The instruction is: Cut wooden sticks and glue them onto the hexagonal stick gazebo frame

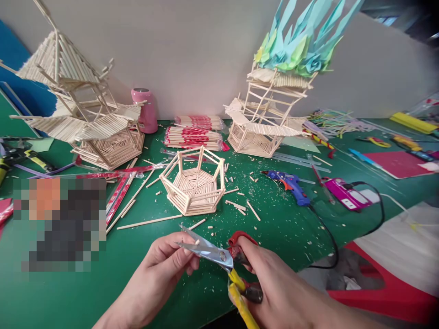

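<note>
While the left hand [166, 260] pinches a small wooden stick [196, 242] between thumb and forefinger, the right hand [274, 269] grips the handles of a pair of scissors [223, 257], and everything hangs on how those two meet. The scissors' long axis runs from the right hand leftward and slightly away from the body, so the tips reach over the left fingertips. The blades stand a little apart, and the pale end of the stick shows between them, nearer the tips than the pivot. Most of the stick is hidden by the fingers, so its length cannot be told; what shows seems to slant across the blades rather than lie along them. The left thumb and forefinger are right beside the cutting edges, which looks like the tightest spot here. Just beyond the hands, standing upright on the green table [130, 246], is a low frame of glued sticks [187, 202], its open side up; the left hand is the nearer of the two to it, and neither touches it. A long loose stick [149, 222] lies between the left hand and the frame, pointing sideways.
</note>
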